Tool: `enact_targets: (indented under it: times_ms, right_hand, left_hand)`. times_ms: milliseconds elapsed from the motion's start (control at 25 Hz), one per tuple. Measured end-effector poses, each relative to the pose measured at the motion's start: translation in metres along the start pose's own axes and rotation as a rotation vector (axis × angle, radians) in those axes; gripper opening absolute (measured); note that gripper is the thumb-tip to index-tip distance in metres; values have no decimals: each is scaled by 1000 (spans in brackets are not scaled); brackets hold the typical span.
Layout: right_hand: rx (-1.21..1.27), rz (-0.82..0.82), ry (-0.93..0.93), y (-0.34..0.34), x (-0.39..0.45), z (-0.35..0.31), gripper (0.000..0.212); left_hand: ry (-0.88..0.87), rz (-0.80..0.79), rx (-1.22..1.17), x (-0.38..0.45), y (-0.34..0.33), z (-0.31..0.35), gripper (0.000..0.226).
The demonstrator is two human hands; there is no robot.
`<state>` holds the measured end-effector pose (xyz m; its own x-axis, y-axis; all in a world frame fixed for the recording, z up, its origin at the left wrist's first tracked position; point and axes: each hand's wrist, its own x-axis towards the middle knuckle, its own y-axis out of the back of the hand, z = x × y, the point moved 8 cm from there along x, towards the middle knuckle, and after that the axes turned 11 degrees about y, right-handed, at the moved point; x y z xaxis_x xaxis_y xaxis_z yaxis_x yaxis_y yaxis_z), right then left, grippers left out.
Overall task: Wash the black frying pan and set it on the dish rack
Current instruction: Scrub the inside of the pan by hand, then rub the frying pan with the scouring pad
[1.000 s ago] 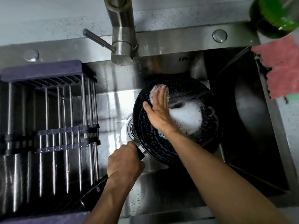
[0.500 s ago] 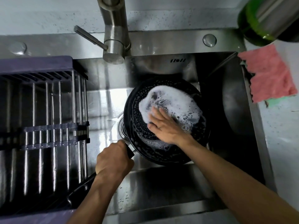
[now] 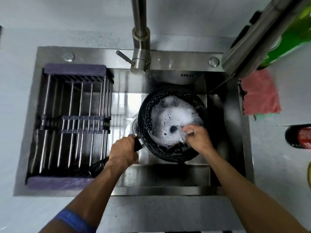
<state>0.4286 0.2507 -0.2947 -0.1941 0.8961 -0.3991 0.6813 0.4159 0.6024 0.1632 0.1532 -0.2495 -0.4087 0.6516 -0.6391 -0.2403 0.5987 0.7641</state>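
The black frying pan [image 3: 148, 113] sits tilted inside the steel sink [image 3: 168, 175], its inside covered with white foam. My left hand [image 3: 123, 152] is shut on the pan's black handle at the pan's lower left. My right hand [image 3: 197, 137] is curled on a scrubber that is mostly hidden under the fingers, pressed against the pan's lower right inner side. The dish rack [image 3: 74, 118], purple-framed with steel rods, spans the left part of the sink and holds nothing.
The steel faucet [image 3: 140, 47] rises at the sink's back, spout above the pan. A pink cloth [image 3: 260, 95] lies on the counter to the right, under a green bottle [image 3: 289, 39]. A red-labelled container [image 3: 301, 137] lies at the right edge.
My right hand has swept from the pan's upper left across to its lower right, spreading foam. The camera has pulled back, showing the whole sink. My left hand keeps the handle.
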Motion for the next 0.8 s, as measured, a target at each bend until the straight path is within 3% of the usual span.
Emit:
enact_targets:
  times_ms: [240,400,480,600,680,800]
  right_hand:
    - [657,195,-281,35,-39,-36,34]
    - [759,199,-333,42,-53,-63,33]
    - [791,214,-347,53,-55,-71,34]
    - [860,275,-396,70,-56,-76,33]
    - [859,271,-386,75,-57,-85,34]
    - [831,288,-359,83,-57,-91,37]
  left_hand:
    - [-29,104,84,-20,0,-23,43]
    - [-9,61,117,-37,16,-19,45]
    - [-67,168,-114,-43,58,-11,44]
    - [-243,545,-484,-41,168,3,42]
    - [-304,690,-387,-32,228,20,45]
    - [-213,624,-76,-18,263,38,40]
